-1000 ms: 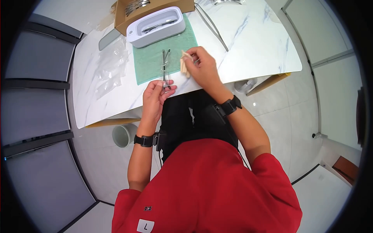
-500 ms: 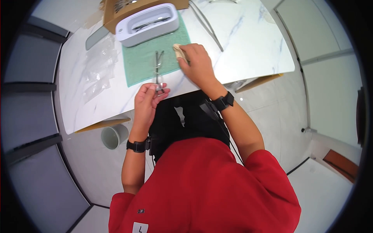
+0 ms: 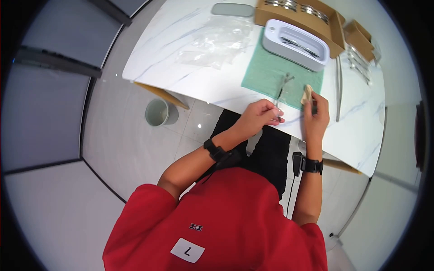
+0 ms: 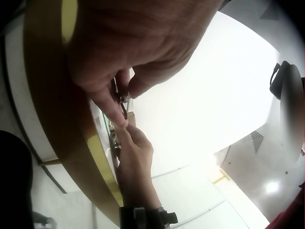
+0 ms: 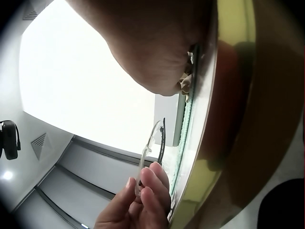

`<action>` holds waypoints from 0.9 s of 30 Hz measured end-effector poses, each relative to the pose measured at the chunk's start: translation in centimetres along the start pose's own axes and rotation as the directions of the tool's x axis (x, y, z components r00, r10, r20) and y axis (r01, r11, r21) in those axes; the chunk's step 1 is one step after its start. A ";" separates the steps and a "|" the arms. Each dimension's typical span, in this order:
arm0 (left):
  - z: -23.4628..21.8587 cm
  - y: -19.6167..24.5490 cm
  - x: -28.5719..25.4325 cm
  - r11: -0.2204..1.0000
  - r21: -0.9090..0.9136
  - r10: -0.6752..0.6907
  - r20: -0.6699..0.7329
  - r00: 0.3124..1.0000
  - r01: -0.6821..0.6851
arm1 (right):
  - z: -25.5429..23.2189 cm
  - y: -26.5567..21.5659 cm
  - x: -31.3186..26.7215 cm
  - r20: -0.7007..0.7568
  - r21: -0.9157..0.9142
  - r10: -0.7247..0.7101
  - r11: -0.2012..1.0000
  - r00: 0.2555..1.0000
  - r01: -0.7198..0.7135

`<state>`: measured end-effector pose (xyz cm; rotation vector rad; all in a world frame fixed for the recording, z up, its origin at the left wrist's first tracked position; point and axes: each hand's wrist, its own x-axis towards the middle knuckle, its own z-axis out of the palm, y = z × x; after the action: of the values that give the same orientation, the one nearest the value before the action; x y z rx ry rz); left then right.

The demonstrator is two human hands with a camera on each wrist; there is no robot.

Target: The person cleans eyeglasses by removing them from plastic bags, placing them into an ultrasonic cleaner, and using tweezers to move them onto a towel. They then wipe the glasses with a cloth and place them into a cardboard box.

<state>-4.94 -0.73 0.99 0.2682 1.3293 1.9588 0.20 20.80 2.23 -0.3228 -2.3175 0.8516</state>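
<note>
My left hand (image 3: 261,116) pinches a pair of eyeglasses (image 3: 280,92) near the table's front edge. Their thin dark arms point away from me over the green towel (image 3: 258,76). In the right wrist view, the fingertips (image 5: 151,183) of that hand grip the front end, with a dark arm and a paler one (image 5: 147,150) sticking out. My right hand (image 3: 318,116) holds a crumpled beige cloth (image 3: 307,94) above the towel's right edge, apart from the glasses. The left wrist view shows the lenses mostly hidden by fingers.
A white cleaning tub (image 3: 289,53) stands on the towel with dark glasses (image 3: 300,46) inside. Behind it is a cardboard box (image 3: 337,38) of glasses. Plastic bags (image 3: 203,47) lie left, a grey cable (image 3: 339,92) right. On the floor stands a bin (image 3: 157,113).
The head view has swung left, so the table appears turned. The left hand still holds the glasses and the right hand the cloth.
</note>
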 end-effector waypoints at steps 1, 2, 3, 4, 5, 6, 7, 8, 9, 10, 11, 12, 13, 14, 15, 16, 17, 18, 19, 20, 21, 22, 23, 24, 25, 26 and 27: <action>0.2 0.6 -0.2 1.000 0.017 0.002 0.008 1.000 -0.002 | 0.0 0.1 -0.1 0.010 0.008 0.020 1.000 1.000 -0.020; -0.1 0.2 -0.1 1.000 0.006 0.016 0.002 1.000 -0.016 | 0.2 0.4 -0.2 0.020 0.012 0.042 0.999 0.999 -0.042; -0.2 -0.2 0.0 1.000 -0.004 0.029 0.003 1.000 -0.029 | 0.4 0.9 -0.3 0.018 0.018 0.061 0.998 0.998 -0.062; -0.2 -0.3 0.0 0.999 -0.016 0.040 0.011 0.999 -0.040 | 0.5 0.8 -0.4 0.026 0.026 0.063 0.998 0.998 -0.063; -0.1 -0.4 0.0 0.999 -0.018 0.046 -0.001 0.999 -0.046 | 0.5 0.6 -0.3 0.029 0.028 0.065 0.997 0.997 -0.066; -0.2 -0.5 0.0 0.998 -0.032 0.051 -0.007 0.999 -0.051 | 0.3 0.7 -0.3 0.028 0.022 0.068 0.997 0.997 -0.068; -0.4 -0.5 -0.2 0.997 -0.052 0.054 -0.008 0.999 -0.054 | 0.3 1.0 -0.3 0.023 0.032 0.056 0.998 0.998 -0.057; -0.5 -0.6 -0.3 0.996 -0.076 0.056 -0.004 0.998 -0.056 | 0.3 1.0 -0.3 0.024 0.004 0.044 0.999 0.999 -0.044; -0.8 -0.7 -0.4 0.995 -0.080 0.058 -0.004 0.998 -0.058 | 0.3 1.0 -0.3 0.030 -0.005 0.062 0.998 0.998 -0.062; -0.9 -0.4 -0.7 0.991 -0.111 0.070 0.001 0.998 -0.069 | 0.3 0.8 -0.3 0.032 -0.018 0.082 0.997 0.996 -0.081; -0.9 0.0 -0.8 0.991 -0.123 0.050 -0.006 0.999 -0.051 | 0.3 0.9 -0.3 0.022 -0.019 0.058 0.998 0.998 -0.057; -0.9 0.4 -0.9 0.991 -0.127 0.032 -0.014 0.999 -0.034 | 0.3 1.0 -0.3 0.010 -0.013 0.033 0.999 0.999 -0.033; -0.9 0.5 -0.9 0.990 -0.141 0.030 0.000 1.000 -0.030 | 0.2 1.0 -0.3 0.007 -0.018 0.015 1.000 1.000 -0.015; -1.1 0.7 -0.9 0.989 -0.148 0.028 0.008 1.000 -0.026 | 0.1 0.6 -0.2 0.018 0.017 0.042 0.999 0.999 -0.042; -1.2 0.9 -1.0 0.989 -0.149 0.024 0.011 1.000 -0.022 | 0.1 0.8 -0.2 0.019 0.009 0.041 0.999 0.999 -0.041; -1.2 1.0 -1.0 0.987 -0.160 0.022 0.018 1.000 -0.019 | 0.3 0.9 -0.2 0.023 0.005 0.042 0.999 0.999 -0.042; -1.2 1.1 -1.0 0.985 -0.169 0.019 0.024 1.000 -0.014 | 0.3 1.0 -0.2 0.023 0.009 0.044 0.999 0.999 -0.044; -1.1 1.1 -1.1 0.984 -0.179 0.014 0.029 0.999 -0.008 | 0.3 1.0 -0.2 0.023 0.014 0.047 0.999 0.999 -0.047; -1.1 1.2 -1.1 0.981 -0.195 -0.007 0.023 1.000 0.011 | 0.3 1.0 -0.2 0.024 0.018 0.051 0.999 0.998 -0.051; -1.0 1.4 -1.1 0.977 -0.211 -0.029 0.019 0.999 0.032 | 0.3 1.0 -0.2 0.027 0.018 0.048 0.999 0.998 -0.049; -0.9 1.5 -1.1 0.973 -0.226 -0.051 0.015 0.999 0.053 | 0.3 1.1 -0.1 0.028 0.017 0.046 0.999 0.999 -0.046; -0.8 1.8 -1.2 0.967 -0.248 -0.057 0.019 0.998 0.060 | 0.2 0.9 -0.1 0.029 0.016 0.045 0.999 0.999 -0.045; -0.7 2.1 -1.3 0.961 -0.269 -0.064 0.023 0.998 0.068 | 0.1 0.6 -0.1 0.046 0.022 0.077 0.997 0.996 -0.078; -0.7 2.3 -1.3 0.954 -0.289 -0.071 0.027 0.997 0.076 | 0.0 0.2 -0.1 0.062 0.030 0.109 0.993 0.992 -0.111; -0.9 2.1 -1.2 0.942 -0.330 -0.052 0.050 0.997 0.065 | -0.2 0.0 0.0 0.079 0.037 0.141 0.989 0.987 -0.144; -1.3 1.7 -1.1 0.927 -0.371 -0.031 0.070 0.997 0.055 | -0.2 0.1 0.0 0.075 0.046 0.135 0.989 0.988 -0.138; -1.4 1.5 -1.0 0.911 -0.410 -0.010 0.088 0.996 0.045 | -0.2 0.2 0.0 0.071 0.056 0.128 0.990 0.989 -0.132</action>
<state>-5.68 -2.75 1.91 0.1223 0.8323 2.1220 0.33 21.04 2.27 -0.4296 -2.3471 1.0086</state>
